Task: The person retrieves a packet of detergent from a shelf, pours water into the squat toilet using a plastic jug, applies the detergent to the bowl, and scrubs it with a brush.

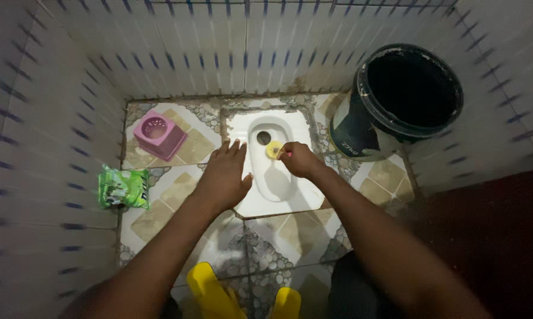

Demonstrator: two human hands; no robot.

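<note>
— Two hands over the white squat toilet pan (pixel 272 195), is that right?

— Yes. The left hand (pixel 224 176) lies flat, fingers spread and open, palm down on the pan's left edge where it meets the patterned floor tiles (pixel 160 215). It holds nothing.

— And the right hand (pixel 300 159)?

— Closed in a fist around a small scrubbing thing. A yellow scrubber (pixel 273 150) sticks out from the thumb side of the fist, with a bit of pink or red showing right at the fingers. I cannot tell whether that is a handle or part of the same piece.

— Where does the scrubber sit against the pan?

— Inside the bowl, on its right inner wall, just beside the dark drain hole (pixel 264 137). It looks to be touching the porcelain, to the left of the fist that grips it.

— What else is around?

— A pink perforated block-shaped holder (pixel 159 135) stands on the floor to the left of the pan, well apart from the left hand. A green packet (pixel 124 188) lies nearer the left wall. A large black bucket (pixel 405 97) stands in the right corner, near the right hand but not touching it. Yellow footwear (pixel 216 292) shows at the bottom edge.
</note>
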